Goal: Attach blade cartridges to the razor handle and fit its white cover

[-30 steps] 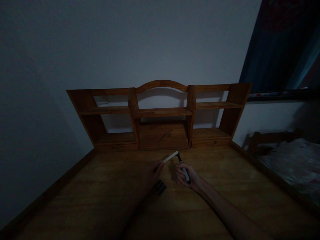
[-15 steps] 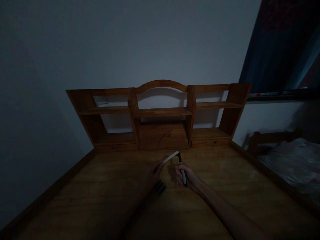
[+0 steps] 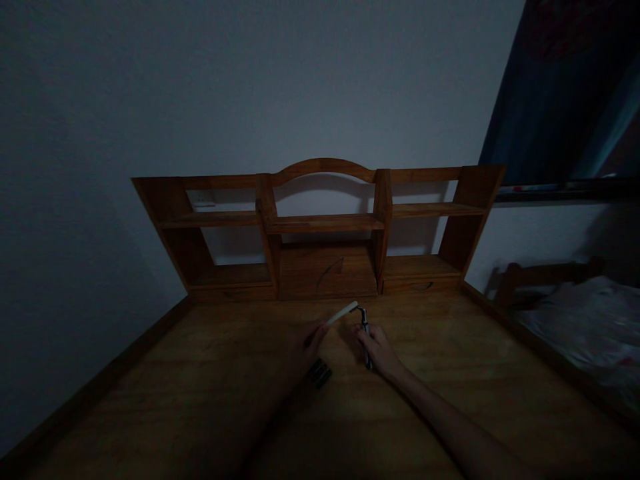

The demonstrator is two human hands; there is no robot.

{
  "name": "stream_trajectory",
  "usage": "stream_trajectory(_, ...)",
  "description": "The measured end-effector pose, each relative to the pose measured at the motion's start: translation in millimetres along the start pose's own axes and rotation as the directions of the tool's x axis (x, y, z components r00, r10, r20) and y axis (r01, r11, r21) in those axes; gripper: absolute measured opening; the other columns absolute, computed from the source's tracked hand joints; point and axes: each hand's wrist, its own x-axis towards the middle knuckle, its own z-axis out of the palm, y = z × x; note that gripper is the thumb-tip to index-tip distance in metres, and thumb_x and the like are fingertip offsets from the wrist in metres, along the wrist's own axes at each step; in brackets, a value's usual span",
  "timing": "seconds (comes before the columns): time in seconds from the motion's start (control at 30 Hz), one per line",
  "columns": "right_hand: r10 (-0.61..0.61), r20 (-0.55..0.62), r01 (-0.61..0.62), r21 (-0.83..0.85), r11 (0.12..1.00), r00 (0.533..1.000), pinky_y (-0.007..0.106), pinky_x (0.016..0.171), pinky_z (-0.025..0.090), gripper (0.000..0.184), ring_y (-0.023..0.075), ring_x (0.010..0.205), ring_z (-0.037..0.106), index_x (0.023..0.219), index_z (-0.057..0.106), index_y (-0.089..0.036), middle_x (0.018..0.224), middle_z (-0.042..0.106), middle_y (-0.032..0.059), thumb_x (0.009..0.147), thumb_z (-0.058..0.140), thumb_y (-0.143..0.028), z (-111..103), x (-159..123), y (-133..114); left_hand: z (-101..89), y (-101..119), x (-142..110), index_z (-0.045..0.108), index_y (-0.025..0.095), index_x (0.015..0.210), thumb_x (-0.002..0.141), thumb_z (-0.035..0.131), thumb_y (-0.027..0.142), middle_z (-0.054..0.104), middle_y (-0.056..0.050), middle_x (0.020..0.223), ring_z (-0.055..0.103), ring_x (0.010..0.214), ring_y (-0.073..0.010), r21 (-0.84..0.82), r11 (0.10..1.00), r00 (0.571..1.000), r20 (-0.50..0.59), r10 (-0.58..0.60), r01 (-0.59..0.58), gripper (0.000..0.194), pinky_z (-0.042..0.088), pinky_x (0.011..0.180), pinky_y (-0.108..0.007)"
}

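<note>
The scene is dim. My left hand [image 3: 303, 343] is closed on the near end of a pale flat stick [image 3: 343, 312] that points up and right over the wooden desk [image 3: 200, 393]. My right hand [image 3: 377, 347] is closed around a dark slim tool with a metal tip [image 3: 365, 319], whose tip stands just right of the far end of the stick. A small dark ridged object [image 3: 320, 372] lies on the desk just below my left hand.
A wooden shelf unit [image 3: 323, 230] with open compartments and small drawers stands at the back of the desk against a grey wall. A raised wooden rim [image 3: 100, 387] runs along the left edge. A bed with pale bedding [image 3: 585, 327] lies to the right.
My right hand has turned the dark tool more upright and brought its metal tip up beside the far end of the stick. My left hand has stayed put.
</note>
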Motion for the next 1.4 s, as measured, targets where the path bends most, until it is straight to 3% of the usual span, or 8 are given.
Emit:
stream_trajectory(0.47, -0.188, 0.069, 0.2, -0.307, 0.931, 0.98, 0.022, 0.048, 0.023, 0.04, 0.009, 0.05, 0.032, 0.054, 0.038, -0.018, 0.054, 0.029, -0.0039, 0.087, 0.043, -0.04, -3.8, -5.8, -7.4, 0.6, -1.8, 2.1, 0.071, 0.018, 0.104, 0.088, 0.046, 0.051, 0.073, -0.004, 0.101, 0.066, 0.094, -0.0232, -0.082, 0.994, 0.994, 0.087, -0.061, 0.068, 0.044, 0.051, 0.083, -0.033)
stream_trajectory(0.8, -0.237, -0.001, 0.208, -0.476, 0.854, 0.971, 0.022, 0.049, 0.026, 0.038, 0.0099, 0.05, 0.041, 0.053, 0.042, -0.017, 0.052, 0.036, -0.0029, 0.087, 0.042, -0.034, -5.2, -4.7, -6.0, -1.3, -0.4, 2.1, 0.071, 0.018, 0.104, 0.087, 0.049, 0.05, 0.072, -0.004, 0.103, 0.065, 0.095, -0.0234, -0.143, 0.983, 0.993, 0.049, -0.105, 0.111, 0.043, 0.051, 0.083, -0.034)
stream_trajectory(1.4, -0.249, 0.079, 0.252, -0.527, 0.811, 0.965, 0.021, 0.049, 0.027, 0.041, 0.0091, 0.049, 0.043, 0.055, 0.048, -0.015, 0.051, 0.041, -0.0029, 0.09, 0.041, -0.036, 0.5, -8.1, -3.3, 3.5, -3.8, 4.8, 0.072, 0.02, 0.101, 0.085, 0.051, 0.049, 0.073, -0.003, 0.1, 0.066, 0.094, -0.024, -0.072, 0.993, 0.993, 0.079, -0.088, 0.094, 0.04, 0.05, 0.084, -0.035)
